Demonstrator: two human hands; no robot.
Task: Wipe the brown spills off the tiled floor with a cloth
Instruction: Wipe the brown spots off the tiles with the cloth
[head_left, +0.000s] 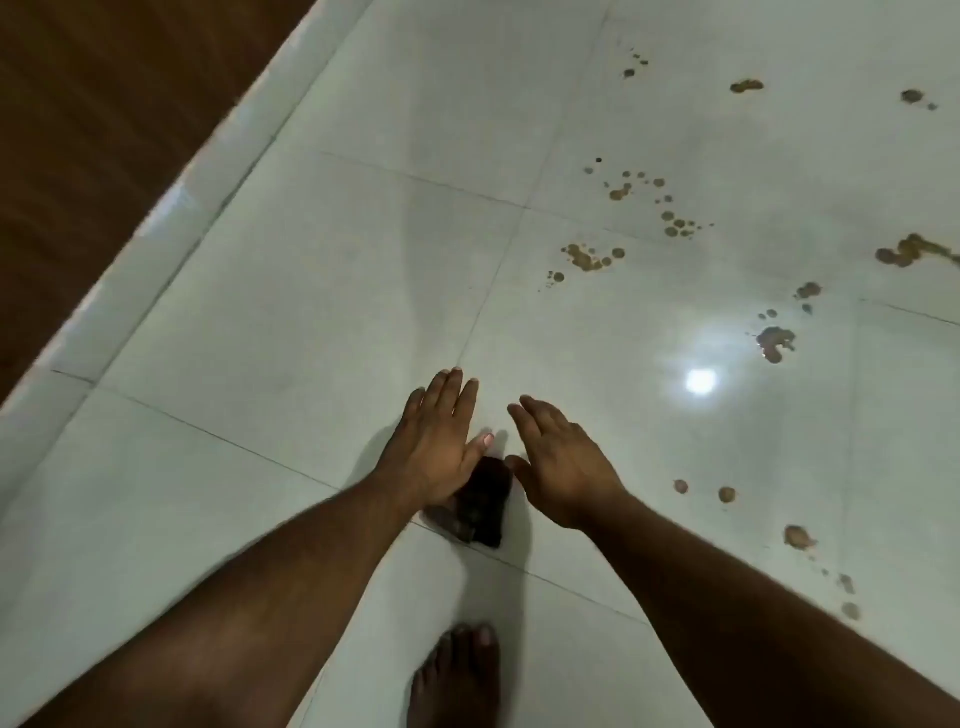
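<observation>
Above the tiled floor, left hand and right hand are held flat, fingers straight, nothing gripped. A dark cloth is seen beneath them. Brown spills are scattered well to the right; 1 bare foot is planted below.

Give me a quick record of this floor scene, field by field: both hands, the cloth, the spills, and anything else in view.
left hand: left hand, fingers straight, holding nothing, above the dark cloth
right hand: right hand, fingers relaxed, holding nothing
cloth: dark crumpled cloth lying on the floor, partly hidden under the left hand
spills: brown spills scattered to the right and ahead, not yet wiped
floor: glossy white tiled floor with a bright light reflection
other: bare foot at bottom edge; brown wooden surface at upper left
</observation>
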